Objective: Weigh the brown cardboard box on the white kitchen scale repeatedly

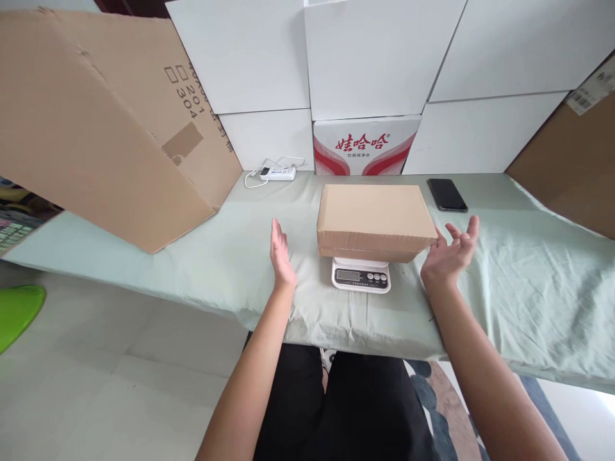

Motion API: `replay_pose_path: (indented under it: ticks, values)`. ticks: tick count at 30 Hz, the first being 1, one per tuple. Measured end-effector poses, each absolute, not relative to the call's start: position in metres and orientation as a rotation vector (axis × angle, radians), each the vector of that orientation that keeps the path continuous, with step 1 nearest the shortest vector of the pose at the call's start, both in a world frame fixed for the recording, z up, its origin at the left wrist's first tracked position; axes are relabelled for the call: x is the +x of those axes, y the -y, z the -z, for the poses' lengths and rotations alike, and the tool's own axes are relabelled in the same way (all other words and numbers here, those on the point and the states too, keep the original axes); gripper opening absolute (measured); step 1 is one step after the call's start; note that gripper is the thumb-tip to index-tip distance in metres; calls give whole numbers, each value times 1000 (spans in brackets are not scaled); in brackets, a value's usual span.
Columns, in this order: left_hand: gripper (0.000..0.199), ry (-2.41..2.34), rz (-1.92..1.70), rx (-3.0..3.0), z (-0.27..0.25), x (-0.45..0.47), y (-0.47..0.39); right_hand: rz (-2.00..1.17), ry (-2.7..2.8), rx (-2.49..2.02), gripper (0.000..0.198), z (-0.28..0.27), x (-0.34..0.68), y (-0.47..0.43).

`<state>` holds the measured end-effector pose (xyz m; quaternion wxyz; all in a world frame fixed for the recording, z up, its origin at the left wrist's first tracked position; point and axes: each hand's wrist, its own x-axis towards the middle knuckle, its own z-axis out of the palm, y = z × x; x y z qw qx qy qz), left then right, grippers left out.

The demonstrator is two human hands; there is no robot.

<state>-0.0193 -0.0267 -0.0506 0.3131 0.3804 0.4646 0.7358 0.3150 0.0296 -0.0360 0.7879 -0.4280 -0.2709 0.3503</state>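
A closed brown cardboard box [377, 211] rests on a white kitchen scale [361, 286], covering its platform. Below the box's front edge, the scale's dark display and round buttons show; no reading can be made out. My left hand [281, 253] is open to the left of the box, apart from it, fingers extended. On the other side, my right hand [450, 251] is open, palm turned up and fingers spread, close to the box's right front corner. Whether a fingertip touches that corner I cannot tell.
A black phone [447, 194] lies behind my right hand. A white power strip with a cable [278, 173] is at the back left. White boxes [365, 61] line the back, a large carton [120, 128] stands left, and another carton [571, 153] right. Pale green cloth [206, 256] covers the table.
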Motion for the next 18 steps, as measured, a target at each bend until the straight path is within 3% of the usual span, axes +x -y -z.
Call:
replay_pose_path:
  ticks: [18]
  values:
    - [93, -1245, -1866, 1046, 59, -25, 19, -771, 619, -940, 77, 37, 311, -37]
